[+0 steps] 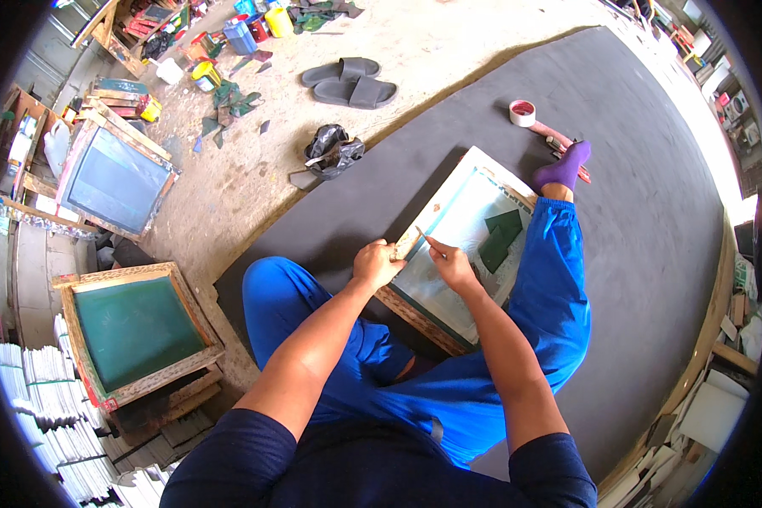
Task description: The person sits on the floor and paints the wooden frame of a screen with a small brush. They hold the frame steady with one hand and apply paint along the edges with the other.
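Note:
A wooden frame with pale mesh stretched over it [449, 296], like a printing screen, lies tilted between my legs on the dark mat. My left hand [377, 264] is closed round the frame's left rail. In my right hand [454, 264] a small thin stick-like tool [422, 232] is pinched; its tip points at that same rail, and its kind is too small to tell. Dark green scraps [501, 240] rest on the mesh, just right of my right hand.
Beyond my purple-socked foot [567, 165] sit a tape roll [523, 113] and a red-handled tool [550, 134]. Black sandals [351, 83] and a crumpled black bag [334, 154] lie off the mat [643, 254]. Leftward stand a green screen [135, 330], a bluish screen [117, 182] and paper stacks [68, 440].

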